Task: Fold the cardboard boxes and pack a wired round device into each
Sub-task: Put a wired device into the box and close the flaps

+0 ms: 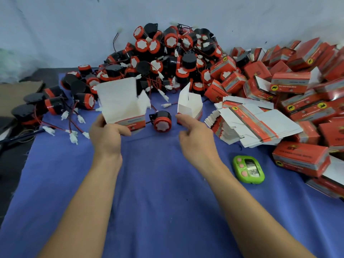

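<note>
Cloth: a blue cloth (pixel 160 202) covers the work surface, and both bare forearms reach out across it.
Timer: a small green timer (pixel 248 169) with pink buttons lies flat on the cloth, to the right of the right forearm.
Left hand: the left hand (pixel 107 135) has its fingers and thumb curled round the lower corner of an open box (pixel 121 101) and holds it up off the cloth.
Right hand: the right hand (pixel 195 135) is loosely half-curled and holds nothing; its fingertips sit just at the foot of a second box (pixel 189 105), and I cannot tell if they touch it.
Open box: white inside, with a red and grey printed band along the bottom edge; the top flaps stand up and the mouth faces the person.
Second box: half-formed, standing on the cloth with one flap pointing up, white side showing.
Loose device: one round device (pixel 162 121) lies on the cloth between the two boxes, black body with a red rim and white face turned this way.
Flat blanks: a slumped stack of unfolded box blanks (pixel 247 125) lies just right of the second box.
Device heap: a heap of devices (pixel 167 58), with red and black wires and white plugs, is piled against the wall (pixel 74 25).
Box pile: folded red boxes (pixel 297 81) are tumbled along the right side.
</note>
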A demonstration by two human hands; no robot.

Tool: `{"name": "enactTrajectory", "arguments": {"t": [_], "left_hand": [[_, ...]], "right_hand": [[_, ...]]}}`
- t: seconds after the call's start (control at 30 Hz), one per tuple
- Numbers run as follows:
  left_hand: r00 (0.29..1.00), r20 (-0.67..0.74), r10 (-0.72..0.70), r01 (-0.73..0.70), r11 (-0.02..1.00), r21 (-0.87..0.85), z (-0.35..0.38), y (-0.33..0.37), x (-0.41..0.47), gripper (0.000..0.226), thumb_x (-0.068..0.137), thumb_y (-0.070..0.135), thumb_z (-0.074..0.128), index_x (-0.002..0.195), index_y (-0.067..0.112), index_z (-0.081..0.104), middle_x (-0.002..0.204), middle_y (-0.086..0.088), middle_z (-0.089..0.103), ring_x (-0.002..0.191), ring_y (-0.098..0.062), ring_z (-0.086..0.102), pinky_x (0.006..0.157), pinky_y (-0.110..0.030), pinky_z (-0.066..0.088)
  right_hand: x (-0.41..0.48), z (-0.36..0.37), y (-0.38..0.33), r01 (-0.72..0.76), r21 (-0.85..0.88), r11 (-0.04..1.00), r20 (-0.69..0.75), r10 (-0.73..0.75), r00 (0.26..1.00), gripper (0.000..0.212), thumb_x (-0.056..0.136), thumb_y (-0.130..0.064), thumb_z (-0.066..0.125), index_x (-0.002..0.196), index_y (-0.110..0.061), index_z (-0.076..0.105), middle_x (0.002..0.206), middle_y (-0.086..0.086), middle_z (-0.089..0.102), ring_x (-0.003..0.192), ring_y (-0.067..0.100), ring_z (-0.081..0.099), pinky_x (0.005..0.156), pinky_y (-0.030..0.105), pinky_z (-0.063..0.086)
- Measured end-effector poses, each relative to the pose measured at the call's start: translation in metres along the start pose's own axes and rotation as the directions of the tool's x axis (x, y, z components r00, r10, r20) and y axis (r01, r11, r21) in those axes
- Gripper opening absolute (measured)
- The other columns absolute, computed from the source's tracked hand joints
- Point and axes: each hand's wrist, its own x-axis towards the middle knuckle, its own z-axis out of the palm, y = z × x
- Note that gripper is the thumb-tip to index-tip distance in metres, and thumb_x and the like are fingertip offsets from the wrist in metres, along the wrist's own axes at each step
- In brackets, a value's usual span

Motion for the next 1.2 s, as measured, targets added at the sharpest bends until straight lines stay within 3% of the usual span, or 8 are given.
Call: {"name": "enactTrajectory", "arguments": {"t": [0.2,0.4,0.6,0.73,0.83,1.0,1.1,1.2], "left_hand": [[0.999,-0.047,0.012,-0.017,0.994,-0.104,0.0,0.003,-0.003,0.034,0.039,-0.003,0.058,0.066,0.017,0.066,0.074,0.008,0.075,0.071,-0.01,0.07,0.051,-0.019,0.05],[1.0,-0.013,0.02,-0.02,0.998,-0.059,0.001,0.001,-0.004,0.045,0.045,-0.002,0.06,0.089,0.003,0.07,0.088,0.004,0.078,0.087,-0.018,0.074,0.058,-0.025,0.057],[0.999,0.03,0.014,-0.015,0.999,0.049,0.006,0.001,-0.001,0.056,0.042,0.004,0.061,0.096,0.001,0.07,0.099,-0.007,0.078,0.091,-0.024,0.071,0.067,-0.037,0.056],[0.989,0.142,0.041,-0.068,0.979,0.194,0.022,-0.005,-0.018,0.053,0.04,0.009,0.062,0.091,0.017,0.072,0.094,-0.001,0.077,0.094,-0.026,0.069,0.069,-0.047,0.058],[0.979,0.2,0.043,-0.103,0.948,0.301,0.027,-0.008,-0.025,0.046,0.039,0.015,0.064,0.083,0.029,0.069,0.083,0.013,0.074,0.078,-0.008,0.065,0.054,-0.029,0.048],[0.975,0.221,-0.027,-0.062,0.921,0.386,0.026,-0.012,-0.025,0.046,0.038,0.016,0.064,0.081,0.032,0.068,0.08,0.01,0.073,0.08,-0.019,0.065,0.057,-0.035,0.05],[0.976,0.215,-0.031,-0.069,0.894,0.443,0.026,-0.013,-0.024,0.042,0.039,0.014,0.061,0.079,0.03,0.064,0.075,0.012,0.068,0.071,-0.014,0.058,0.053,-0.029,0.041],[0.976,0.217,-0.033,-0.079,0.868,0.491,0.026,-0.014,-0.023,0.043,0.051,0.005,0.062,0.084,0.032,0.065,0.082,0.022,0.067,0.079,-0.005,0.061,0.052,-0.026,0.042]], "right_hand": [[0.041,0.039,-0.017,0.091,-0.251,0.964,0.239,-0.03,0.971,0.073,0.096,-0.034,0.067,0.157,-0.021,0.03,0.146,0.007,0.052,0.119,0.031,0.054,0.085,0.034,0.049],[0.045,0.041,-0.023,-0.02,-0.053,0.998,0.065,0.024,0.998,0.046,0.082,-0.027,0.079,0.118,-0.025,0.051,0.094,-0.004,0.064,0.081,0.021,0.063,0.058,0.029,0.049],[0.012,-0.042,-0.03,0.137,-0.288,0.948,-0.089,-0.169,0.982,0.057,0.075,0.001,0.065,0.107,-0.037,0.038,0.085,-0.004,0.059,0.068,0.01,0.055,0.048,0.031,0.039],[0.0,-0.092,-0.047,0.237,-0.529,0.815,0.146,-0.187,0.971,0.074,0.064,0.012,0.045,0.108,-0.044,0.062,0.104,-0.005,0.067,0.089,0.022,0.062,0.066,0.038,0.054],[-0.009,-0.085,-0.05,0.379,-0.578,0.722,0.448,-0.107,0.888,0.082,0.059,0.013,0.041,0.116,-0.039,0.07,0.125,-0.007,0.067,0.113,0.024,0.061,0.089,0.041,0.053],[-0.022,-0.06,-0.024,0.407,-0.512,0.757,0.471,-0.149,0.869,0.1,0.072,0.014,0.047,0.152,-0.045,0.04,0.134,-0.001,0.063,0.115,0.025,0.058,0.082,0.03,0.045],[-0.023,-0.063,-0.009,0.213,-0.502,0.838,0.181,-0.139,0.974,0.085,0.082,0.001,0.056,0.152,-0.044,0.037,0.117,0.004,0.07,0.099,0.028,0.063,0.081,0.042,0.053],[-0.034,-0.056,-0.003,0.177,-0.594,0.785,0.183,-0.083,0.98,0.072,0.088,-0.052,0.066,0.15,-0.036,0.034,0.122,-0.002,0.066,0.111,0.027,0.058,0.087,0.037,0.044]]}}
